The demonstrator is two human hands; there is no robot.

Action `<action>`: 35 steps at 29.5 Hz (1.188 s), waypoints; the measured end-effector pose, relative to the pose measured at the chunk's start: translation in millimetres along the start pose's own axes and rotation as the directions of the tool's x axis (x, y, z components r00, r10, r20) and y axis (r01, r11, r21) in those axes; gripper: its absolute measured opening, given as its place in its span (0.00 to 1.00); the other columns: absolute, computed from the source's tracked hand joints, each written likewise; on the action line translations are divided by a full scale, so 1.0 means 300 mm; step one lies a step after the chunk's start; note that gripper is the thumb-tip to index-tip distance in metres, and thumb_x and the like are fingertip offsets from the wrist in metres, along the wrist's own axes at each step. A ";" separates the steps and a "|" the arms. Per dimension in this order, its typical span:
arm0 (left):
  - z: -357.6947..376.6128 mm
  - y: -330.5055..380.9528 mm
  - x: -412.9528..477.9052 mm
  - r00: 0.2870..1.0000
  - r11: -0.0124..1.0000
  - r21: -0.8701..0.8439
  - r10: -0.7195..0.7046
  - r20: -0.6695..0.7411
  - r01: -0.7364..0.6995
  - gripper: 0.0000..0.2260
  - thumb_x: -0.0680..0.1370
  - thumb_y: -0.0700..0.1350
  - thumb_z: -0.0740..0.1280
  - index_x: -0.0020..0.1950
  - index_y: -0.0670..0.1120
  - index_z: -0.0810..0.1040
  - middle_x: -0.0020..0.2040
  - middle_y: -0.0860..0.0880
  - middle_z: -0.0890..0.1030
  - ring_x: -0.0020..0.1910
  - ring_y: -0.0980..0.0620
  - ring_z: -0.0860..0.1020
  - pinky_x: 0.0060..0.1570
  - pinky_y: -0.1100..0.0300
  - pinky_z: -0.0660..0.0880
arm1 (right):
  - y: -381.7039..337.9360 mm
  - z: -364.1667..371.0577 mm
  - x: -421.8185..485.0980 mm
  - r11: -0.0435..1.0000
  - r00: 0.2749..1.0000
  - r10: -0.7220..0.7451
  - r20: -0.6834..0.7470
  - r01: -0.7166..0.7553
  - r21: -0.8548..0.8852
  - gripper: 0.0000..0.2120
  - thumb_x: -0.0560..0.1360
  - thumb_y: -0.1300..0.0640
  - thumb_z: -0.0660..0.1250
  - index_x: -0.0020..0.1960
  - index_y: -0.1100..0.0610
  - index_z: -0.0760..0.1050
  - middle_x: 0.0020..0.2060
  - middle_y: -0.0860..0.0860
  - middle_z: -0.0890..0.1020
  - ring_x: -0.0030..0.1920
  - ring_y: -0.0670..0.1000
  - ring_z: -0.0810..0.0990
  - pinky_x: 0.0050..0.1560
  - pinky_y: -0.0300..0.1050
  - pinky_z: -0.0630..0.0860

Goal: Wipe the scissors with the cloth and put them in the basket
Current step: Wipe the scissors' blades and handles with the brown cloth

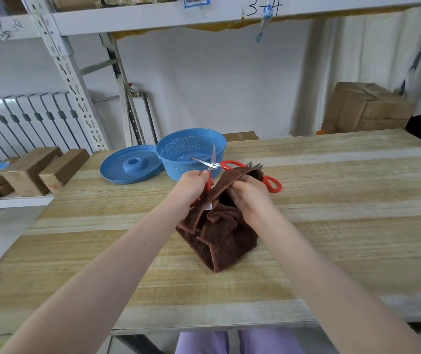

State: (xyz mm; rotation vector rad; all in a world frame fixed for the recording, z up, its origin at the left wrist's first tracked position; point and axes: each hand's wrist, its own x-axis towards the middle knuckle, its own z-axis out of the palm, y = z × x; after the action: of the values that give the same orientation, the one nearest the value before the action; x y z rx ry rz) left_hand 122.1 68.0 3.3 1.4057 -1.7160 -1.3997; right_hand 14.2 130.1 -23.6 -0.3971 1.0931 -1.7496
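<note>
My left hand point(192, 186) grips one red handle of the scissors point(212, 163), whose steel blades stand spread apart above the hand, in front of the blue basket point(191, 150). My right hand point(249, 198) holds the brown cloth point(219, 233), with its fingers curled into the folds. The cloth drapes from both hands down to the wooden table point(332, 200). A second pair of red-handled scissors point(272, 185) lies on the table behind the cloth, partly hidden by it.
A blue lid point(130, 166) lies left of the basket. Wooden blocks point(35, 171) sit on a low shelf at the left. A cardboard box point(365, 108) stands at the back right. A metal rack spans overhead.
</note>
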 end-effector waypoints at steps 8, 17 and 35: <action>0.038 0.001 -0.030 0.978 0.958 0.196 0.210 0.011 -0.208 0.13 0.83 0.45 0.57 0.43 0.42 0.76 0.31 0.49 0.77 0.33 0.52 0.74 0.40 0.59 0.70 | 0.032 0.050 0.006 0.994 0.974 0.037 -0.224 -0.013 0.106 0.05 0.72 0.64 0.72 0.38 0.62 0.80 0.28 0.53 0.84 0.28 0.48 0.83 0.31 0.40 0.80; 0.048 0.005 -0.047 0.972 0.927 0.298 0.232 0.022 -0.228 0.15 0.82 0.45 0.58 0.51 0.36 0.78 0.47 0.40 0.81 0.44 0.48 0.75 0.47 0.55 0.70 | 0.044 0.068 0.006 0.988 0.934 0.074 -0.349 -0.021 0.155 0.05 0.71 0.59 0.69 0.38 0.61 0.78 0.26 0.50 0.80 0.25 0.48 0.78 0.28 0.37 0.76; 0.074 0.023 -0.082 0.960 0.948 0.171 0.277 -0.036 -0.267 0.15 0.82 0.44 0.59 0.44 0.35 0.76 0.37 0.44 0.76 0.39 0.48 0.72 0.44 0.53 0.70 | 0.020 0.056 -0.023 0.971 0.971 0.055 -0.234 0.002 0.239 0.04 0.73 0.63 0.69 0.40 0.62 0.79 0.27 0.52 0.82 0.26 0.48 0.80 0.29 0.37 0.77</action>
State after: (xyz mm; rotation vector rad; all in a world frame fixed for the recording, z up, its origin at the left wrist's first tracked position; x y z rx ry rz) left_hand 108.5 98.6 7.4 1.2224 -1.9386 -1.0775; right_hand 32.4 127.2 -18.1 -0.0227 1.0327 -1.9131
